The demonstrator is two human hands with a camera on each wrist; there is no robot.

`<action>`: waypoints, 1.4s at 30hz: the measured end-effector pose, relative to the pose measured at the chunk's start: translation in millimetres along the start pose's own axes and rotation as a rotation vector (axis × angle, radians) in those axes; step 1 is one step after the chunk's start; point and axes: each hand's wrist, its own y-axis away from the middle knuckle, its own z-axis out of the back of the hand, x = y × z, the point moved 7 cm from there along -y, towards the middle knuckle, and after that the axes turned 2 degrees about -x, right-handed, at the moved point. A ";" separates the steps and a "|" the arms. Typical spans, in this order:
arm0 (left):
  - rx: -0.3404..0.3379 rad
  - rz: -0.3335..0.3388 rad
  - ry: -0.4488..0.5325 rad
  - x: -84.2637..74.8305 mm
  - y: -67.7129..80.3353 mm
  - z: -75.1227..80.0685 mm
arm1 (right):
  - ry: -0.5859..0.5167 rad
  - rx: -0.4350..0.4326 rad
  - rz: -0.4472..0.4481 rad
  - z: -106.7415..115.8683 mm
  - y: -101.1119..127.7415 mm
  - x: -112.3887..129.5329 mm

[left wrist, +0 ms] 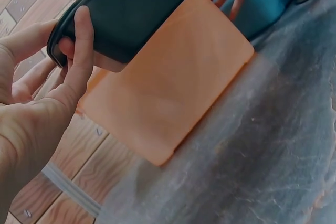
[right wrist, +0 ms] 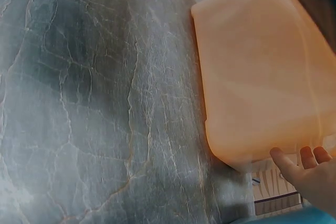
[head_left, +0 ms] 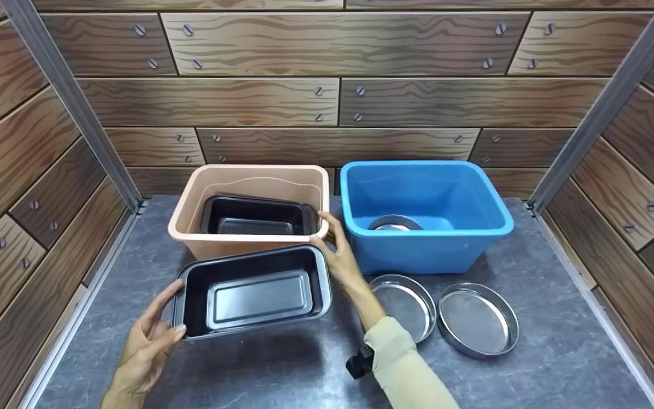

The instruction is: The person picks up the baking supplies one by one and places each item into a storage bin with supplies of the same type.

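A black rectangular loaf pan point(head_left: 259, 298) is held up over the table in front of the peach bin point(head_left: 213, 245). My left hand point(head_left: 148, 343) grips its left end, thumb and fingers around the rim; the left wrist view shows the pan's dark underside point(left wrist: 136, 19). At the peach bin's right front corner is my right hand point(head_left: 339, 255), near the pan's far end. Its fingers point(right wrist: 283, 163) extend along the bin's side in the right wrist view. Inside the peach bin lie stacked black loaf pans point(head_left: 259, 213).
A blue bin point(head_left: 418, 250) stands right of the peach one, with a round metal pan point(head_left: 395, 221) inside. Two more round pans, a left one point(head_left: 403, 304) and a right one point(head_left: 477, 321), lie on the grey table point(head_left: 565, 352) before it. Wood-patterned walls point(head_left: 338, 102) enclose the table.
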 end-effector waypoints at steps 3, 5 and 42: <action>-0.009 -0.005 0.000 -4.0 -3.9 -2.6 | -0.008 0.000 -0.004 -0.5 0.8 4.2; -0.033 0.010 -0.025 -5.2 -5.6 -2.3 | -0.010 0.004 -0.018 -0.3 1.2 3.0; -0.219 -0.149 0.124 -47.4 -60.2 -3.7 | -0.015 0.008 -0.046 -1.3 2.7 1.2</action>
